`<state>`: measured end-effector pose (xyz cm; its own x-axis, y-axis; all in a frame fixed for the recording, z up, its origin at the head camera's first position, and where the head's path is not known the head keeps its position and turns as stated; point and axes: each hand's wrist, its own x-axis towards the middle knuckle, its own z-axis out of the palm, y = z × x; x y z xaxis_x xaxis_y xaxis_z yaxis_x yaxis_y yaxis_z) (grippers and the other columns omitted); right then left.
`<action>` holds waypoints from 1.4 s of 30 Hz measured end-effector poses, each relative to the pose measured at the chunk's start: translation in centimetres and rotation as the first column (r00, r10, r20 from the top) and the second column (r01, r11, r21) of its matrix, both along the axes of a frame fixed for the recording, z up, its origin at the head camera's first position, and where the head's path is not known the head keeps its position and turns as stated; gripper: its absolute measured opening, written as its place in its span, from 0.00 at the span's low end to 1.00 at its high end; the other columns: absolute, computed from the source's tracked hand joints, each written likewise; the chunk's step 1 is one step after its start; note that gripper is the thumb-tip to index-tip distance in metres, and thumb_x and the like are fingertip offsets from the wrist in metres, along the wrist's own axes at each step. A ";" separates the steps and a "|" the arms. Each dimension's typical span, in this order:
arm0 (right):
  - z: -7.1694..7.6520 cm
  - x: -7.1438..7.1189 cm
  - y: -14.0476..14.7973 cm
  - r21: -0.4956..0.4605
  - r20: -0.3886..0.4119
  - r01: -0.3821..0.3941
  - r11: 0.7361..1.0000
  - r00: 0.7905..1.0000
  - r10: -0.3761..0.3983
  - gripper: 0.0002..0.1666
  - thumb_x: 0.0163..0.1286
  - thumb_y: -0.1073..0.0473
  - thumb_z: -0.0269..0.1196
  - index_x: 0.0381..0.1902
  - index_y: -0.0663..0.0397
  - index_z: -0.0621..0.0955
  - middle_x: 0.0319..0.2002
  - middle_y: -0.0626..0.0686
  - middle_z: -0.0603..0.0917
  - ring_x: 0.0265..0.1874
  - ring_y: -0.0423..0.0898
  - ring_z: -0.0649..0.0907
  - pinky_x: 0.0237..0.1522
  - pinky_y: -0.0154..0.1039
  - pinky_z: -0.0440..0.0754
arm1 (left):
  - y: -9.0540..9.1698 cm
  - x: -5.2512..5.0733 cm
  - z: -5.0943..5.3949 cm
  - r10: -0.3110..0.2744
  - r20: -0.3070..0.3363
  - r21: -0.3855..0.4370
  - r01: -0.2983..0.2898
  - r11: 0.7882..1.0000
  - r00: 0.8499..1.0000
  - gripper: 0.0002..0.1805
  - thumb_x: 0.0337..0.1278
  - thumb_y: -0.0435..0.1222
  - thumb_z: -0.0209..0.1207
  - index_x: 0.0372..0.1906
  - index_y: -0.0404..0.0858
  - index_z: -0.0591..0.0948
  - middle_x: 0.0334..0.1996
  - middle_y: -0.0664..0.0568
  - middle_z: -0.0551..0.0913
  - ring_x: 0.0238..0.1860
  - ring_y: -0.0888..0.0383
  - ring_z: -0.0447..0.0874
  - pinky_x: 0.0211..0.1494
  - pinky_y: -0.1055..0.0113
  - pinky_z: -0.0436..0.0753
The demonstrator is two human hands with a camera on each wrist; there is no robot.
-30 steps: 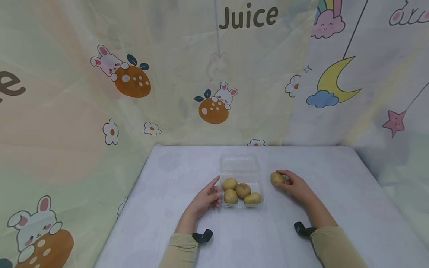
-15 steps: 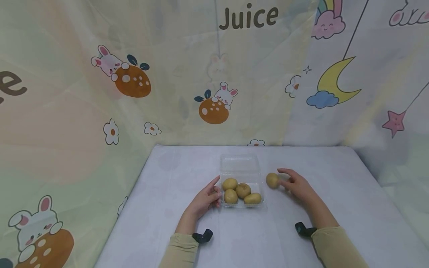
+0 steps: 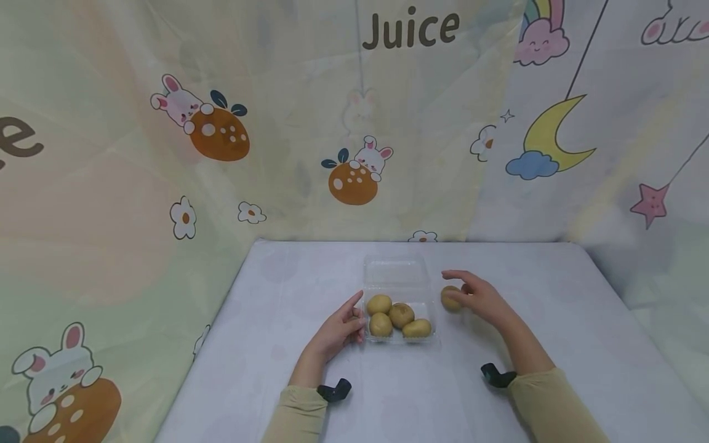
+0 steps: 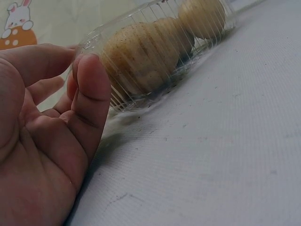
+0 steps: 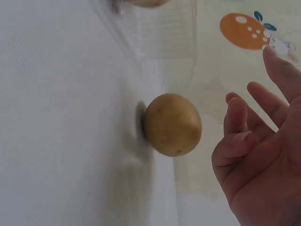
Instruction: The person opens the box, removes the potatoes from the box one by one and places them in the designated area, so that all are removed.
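Note:
A clear plastic clamshell box [image 3: 396, 271] lies on the white table with its lid folded back. Several potatoes [image 3: 401, 315] sit in its near half. My left hand [image 3: 338, 329] rests against the box's left side; in the left wrist view, thumb and fingers [image 4: 91, 80] touch the box's corner. To the right of the box, a single round potato [image 5: 172, 125] lies on the table. My right hand [image 3: 482, 298] hovers beside and over it, fingers spread and relaxed. In the right wrist view a gap shows between this hand and the potato.
The table [image 3: 277, 277] is covered with white cloth and meets a printed fabric backdrop [image 3: 299, 123] at its far edge. Black wrist cameras [image 3: 335, 391] sit at both cuffs.
My right hand has let go of the potato beside the box, and the potato has shifted slightly left. The hand then lifted and moved left over it. My left hand has stayed still.

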<state>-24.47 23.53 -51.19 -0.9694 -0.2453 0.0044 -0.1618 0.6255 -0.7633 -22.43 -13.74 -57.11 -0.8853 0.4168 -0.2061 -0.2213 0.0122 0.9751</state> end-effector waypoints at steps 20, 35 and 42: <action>1.2 -0.5 -4.7 -0.014 0.132 -0.279 0.960 0.951 0.278 0.31 0.68 0.43 0.64 0.67 0.42 0.74 0.64 0.52 0.78 0.40 0.47 0.79 0.36 0.41 0.81 | -0.1 -0.2 -0.4 -0.008 -0.001 0.013 0.008 1.000 1.000 0.41 0.64 0.38 0.61 0.77 0.62 0.57 0.43 0.51 0.72 0.32 0.59 0.78 0.36 0.68 0.82; 1.7 -0.8 -6.4 0.092 0.215 -0.316 0.944 0.932 0.291 0.30 0.67 0.43 0.65 0.65 0.42 0.76 0.63 0.48 0.78 0.50 0.49 0.77 0.36 0.41 0.80 | 0.0 -0.2 -0.4 -0.003 -0.002 0.011 0.003 1.000 1.000 0.40 0.65 0.37 0.60 0.77 0.61 0.57 0.43 0.52 0.72 0.32 0.59 0.78 0.36 0.68 0.82; 1.9 -1.5 -7.0 0.163 0.223 -0.357 0.920 0.921 0.318 0.32 0.65 0.42 0.66 0.65 0.44 0.76 0.60 0.49 0.82 0.56 0.51 0.79 0.46 0.44 0.80 | 0.0 -0.2 -0.5 -0.018 -0.016 0.023 0.018 1.000 1.000 0.41 0.65 0.36 0.60 0.77 0.59 0.56 0.42 0.52 0.72 0.31 0.60 0.77 0.36 0.68 0.82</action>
<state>-25.93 16.54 -49.31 -0.8064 -0.5351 -0.2518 -0.2557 0.6993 -0.6675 -22.67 -13.71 -57.65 -0.8807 0.4371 -0.1823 -0.2059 -0.0068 0.9786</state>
